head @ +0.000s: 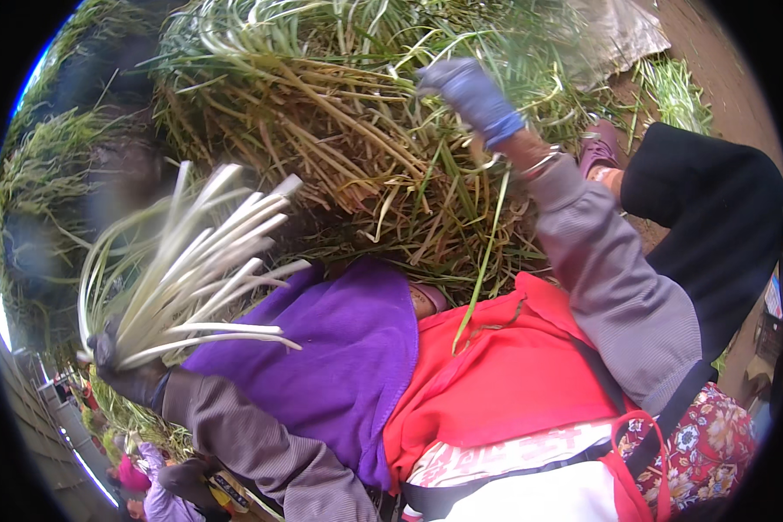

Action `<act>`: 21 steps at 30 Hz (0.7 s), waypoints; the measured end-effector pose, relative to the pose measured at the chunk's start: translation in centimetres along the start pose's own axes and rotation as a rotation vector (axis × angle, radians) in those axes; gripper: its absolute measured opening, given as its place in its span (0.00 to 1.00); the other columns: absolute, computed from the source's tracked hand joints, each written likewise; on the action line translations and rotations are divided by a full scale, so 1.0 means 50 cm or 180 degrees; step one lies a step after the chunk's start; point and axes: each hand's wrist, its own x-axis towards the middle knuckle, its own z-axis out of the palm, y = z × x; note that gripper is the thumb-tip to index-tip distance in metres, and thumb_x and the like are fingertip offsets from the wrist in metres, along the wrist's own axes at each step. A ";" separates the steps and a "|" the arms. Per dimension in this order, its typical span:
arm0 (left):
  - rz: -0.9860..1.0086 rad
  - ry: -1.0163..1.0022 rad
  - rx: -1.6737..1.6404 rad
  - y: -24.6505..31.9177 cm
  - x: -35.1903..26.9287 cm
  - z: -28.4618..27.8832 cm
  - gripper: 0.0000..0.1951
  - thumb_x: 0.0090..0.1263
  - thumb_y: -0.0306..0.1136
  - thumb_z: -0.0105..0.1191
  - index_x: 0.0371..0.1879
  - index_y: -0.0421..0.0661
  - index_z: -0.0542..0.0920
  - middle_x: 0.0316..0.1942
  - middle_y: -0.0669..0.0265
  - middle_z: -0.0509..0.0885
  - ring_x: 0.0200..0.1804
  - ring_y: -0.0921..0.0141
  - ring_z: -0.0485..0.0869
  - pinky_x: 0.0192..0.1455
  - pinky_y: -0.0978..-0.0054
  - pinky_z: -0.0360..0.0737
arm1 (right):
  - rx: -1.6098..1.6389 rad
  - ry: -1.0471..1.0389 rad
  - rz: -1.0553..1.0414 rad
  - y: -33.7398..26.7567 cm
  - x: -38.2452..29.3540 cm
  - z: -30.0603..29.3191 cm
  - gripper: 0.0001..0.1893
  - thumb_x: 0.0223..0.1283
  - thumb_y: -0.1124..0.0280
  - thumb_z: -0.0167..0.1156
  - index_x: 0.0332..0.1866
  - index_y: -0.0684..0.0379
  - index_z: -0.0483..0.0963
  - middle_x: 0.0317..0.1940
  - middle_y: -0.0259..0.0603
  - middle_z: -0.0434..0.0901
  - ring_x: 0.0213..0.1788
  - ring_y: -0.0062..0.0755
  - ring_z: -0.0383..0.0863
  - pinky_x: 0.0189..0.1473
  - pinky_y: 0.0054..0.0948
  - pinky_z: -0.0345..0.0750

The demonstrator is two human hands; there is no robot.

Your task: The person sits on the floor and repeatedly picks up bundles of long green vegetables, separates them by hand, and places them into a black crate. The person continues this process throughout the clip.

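Observation:
At the left, my left hand (121, 362), in a dark glove, grips a bunch of long white vegetable stalks (202, 261). Their pale cut-looking ends fan up and to the right, slightly blurred. My right hand (470, 94), in a blue-violet glove, is raised over a heap of green leafy stalks (287, 130). Motion blur hides whether its curled fingers hold anything. A single long green leaf (486, 267) reaches from below that wrist down to the red apron (496, 365). Purple cloth (320, 365) covers my lap on the left.
More greens (59, 150) are piled along the left. A pale sheet (620, 39) and a small bunch of greens (678, 98) lie at the upper right, near a maroon shoe (600, 143). Another person (163, 483) in a lilac top sits at the lower left.

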 end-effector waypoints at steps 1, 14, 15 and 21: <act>0.0055 0.0098 -0.0774 0.014 -0.024 0.011 0.19 0.45 0.34 0.57 0.38 0.41 0.74 0.23 0.72 0.76 0.30 0.74 0.74 0.50 0.71 0.67 | -0.0818 0.0209 0.0294 0.004 0.013 -0.015 0.08 0.55 0.70 0.49 0.30 0.56 0.76 0.27 0.38 0.78 0.30 0.23 0.77 0.32 0.22 0.76; -0.1357 0.0019 -0.1730 -0.061 -0.048 0.236 0.18 0.52 0.26 0.49 0.43 0.38 0.63 0.27 0.66 0.72 0.22 0.76 0.66 0.35 0.75 0.66 | -0.2202 -0.0552 -0.0568 -0.090 0.233 0.197 0.16 0.55 0.59 0.49 0.33 0.64 0.72 0.24 0.45 0.74 0.24 0.29 0.73 0.30 0.26 0.73; -0.1358 -0.0023 -0.1886 -0.062 -0.047 0.233 0.18 0.52 0.26 0.49 0.42 0.37 0.64 0.27 0.65 0.72 0.22 0.76 0.66 0.34 0.75 0.66 | -0.2097 -0.0575 -0.0427 -0.087 0.245 0.197 0.16 0.55 0.59 0.49 0.33 0.64 0.72 0.22 0.44 0.74 0.23 0.27 0.73 0.28 0.26 0.73; -0.1535 -0.0017 -0.2014 -0.082 -0.033 0.216 0.15 0.53 0.26 0.52 0.39 0.38 0.66 0.19 0.72 0.67 0.22 0.77 0.65 0.38 0.76 0.66 | -0.0278 0.0198 -0.1740 -0.170 0.264 0.090 0.07 0.53 0.69 0.48 0.26 0.59 0.71 0.11 0.32 0.67 0.13 0.18 0.66 0.15 0.18 0.70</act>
